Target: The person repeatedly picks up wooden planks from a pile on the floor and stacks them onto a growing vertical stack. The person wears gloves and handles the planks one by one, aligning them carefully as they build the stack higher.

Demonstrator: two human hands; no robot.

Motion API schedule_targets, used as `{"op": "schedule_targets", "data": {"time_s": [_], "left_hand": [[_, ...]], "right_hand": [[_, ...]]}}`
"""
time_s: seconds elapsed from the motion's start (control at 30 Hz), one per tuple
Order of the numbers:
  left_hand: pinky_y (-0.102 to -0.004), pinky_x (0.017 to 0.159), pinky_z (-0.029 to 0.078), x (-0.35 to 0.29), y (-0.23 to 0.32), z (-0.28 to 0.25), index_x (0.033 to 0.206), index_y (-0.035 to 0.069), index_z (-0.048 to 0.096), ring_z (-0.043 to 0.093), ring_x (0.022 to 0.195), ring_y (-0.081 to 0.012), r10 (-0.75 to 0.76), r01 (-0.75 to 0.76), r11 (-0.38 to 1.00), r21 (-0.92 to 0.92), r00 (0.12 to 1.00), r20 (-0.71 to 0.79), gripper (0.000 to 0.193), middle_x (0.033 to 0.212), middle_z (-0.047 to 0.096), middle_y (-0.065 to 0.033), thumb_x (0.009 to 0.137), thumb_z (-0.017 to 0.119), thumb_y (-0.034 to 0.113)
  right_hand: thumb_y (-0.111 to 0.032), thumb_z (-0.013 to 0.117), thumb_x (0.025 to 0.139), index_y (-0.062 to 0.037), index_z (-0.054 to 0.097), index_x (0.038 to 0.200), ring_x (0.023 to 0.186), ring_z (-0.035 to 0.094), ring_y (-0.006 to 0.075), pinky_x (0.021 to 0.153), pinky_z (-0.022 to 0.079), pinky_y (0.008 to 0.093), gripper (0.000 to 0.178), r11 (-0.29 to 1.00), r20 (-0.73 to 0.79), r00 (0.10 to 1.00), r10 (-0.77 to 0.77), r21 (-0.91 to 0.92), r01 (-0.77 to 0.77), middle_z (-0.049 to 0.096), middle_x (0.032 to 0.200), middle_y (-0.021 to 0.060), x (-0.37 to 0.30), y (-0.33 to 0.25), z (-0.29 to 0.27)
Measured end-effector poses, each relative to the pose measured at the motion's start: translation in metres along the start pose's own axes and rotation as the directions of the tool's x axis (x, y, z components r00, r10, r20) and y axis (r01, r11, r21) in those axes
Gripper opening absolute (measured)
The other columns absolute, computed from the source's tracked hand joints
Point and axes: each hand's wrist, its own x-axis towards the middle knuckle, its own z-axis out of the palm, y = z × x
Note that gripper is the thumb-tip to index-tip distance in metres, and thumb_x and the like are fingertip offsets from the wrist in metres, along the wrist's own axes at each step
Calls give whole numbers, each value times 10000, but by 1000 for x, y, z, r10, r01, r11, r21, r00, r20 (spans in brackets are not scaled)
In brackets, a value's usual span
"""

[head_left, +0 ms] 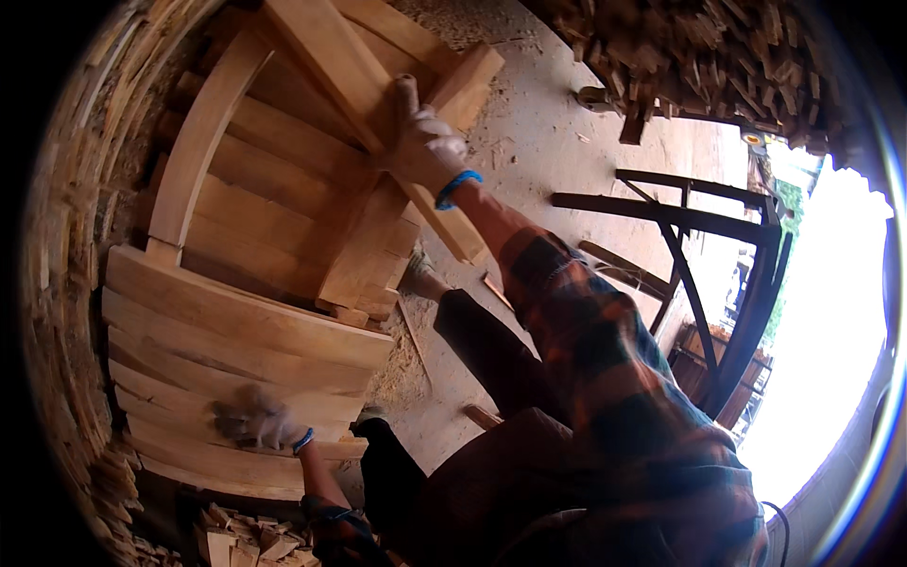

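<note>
So, head view: right hand [427,144] is wrapped around a long plank [378,113] above the slatted wooden frame [236,331], and the left hand [257,420] lies flat on its slats. That plank could slip sideways and pinch fingers, I reckon.

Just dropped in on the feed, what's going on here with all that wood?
A person in a plaid shirt and white work gloves is working on a slatted wooden chair frame lying on a sawdust-strewn floor. The right hand grips a long plank that runs diagonally across the frame. The left hand, blurred, rests flat on the wide slats nearest the person. Stacks of cut wood pieces lie around, and a dark metal frame stands to the right.
</note>
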Motion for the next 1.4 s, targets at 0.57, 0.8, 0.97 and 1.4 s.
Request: {"op": "schedule_targets", "data": {"time_s": [0.57, 0.8, 0.97, 1.4], "left_hand": [[-673, 1008, 268, 28, 2, -34, 1438, 3, 275, 297, 1271, -565, -200, 277, 936, -217, 926, 320, 973, 1420, 275, -334, 847, 225, 774], [-622, 1019, 290, 29, 5, -36, 1459, 33, 262, 328, 1273, -529, -182, 245, 951, -188, 937, 299, 907, 1424, 309, -300, 873, 265, 725], [-624, 1021, 285, 25, 2, -32, 1478, 61, 251, 343, 1265, -533, -192, 251, 936, -245, 952, 240, 910, 1437, 306, -307, 878, 191, 742], [-536, 995, 384, 44, 4, -52, 1447, 64, 305, 422, 1242, -447, -182, 260, 818, -512, 963, 199, 761, 1393, 389, -275, 928, 378, 615]], "right_hand": [[-174, 537, 879, -198, 292, 1489, 1288, 469, 314, 1029, 406, 349, 658, 753, 481, 777, -407, 658, -13, 485, 1390, 179, -81, -159, 24], [-332, 558, 903, -270, 304, 1479, 1129, 584, 344, 860, 489, 418, 632, 834, 483, 805, -344, 550, 27, 570, 1268, 202, -82, -164, 19], [-515, 687, 778, -248, 162, 1516, 1151, 504, 462, 876, 484, 503, 944, 872, 198, 882, -427, 347, 344, 420, 1363, 231, -65, -122, -8], [-292, 841, 654, -94, 178, 1511, 1037, 603, 260, 817, 531, 349, 1101, 779, 188, 932, -312, 612, 137, 549, 1258, 188, 28, 18, -35]]}}
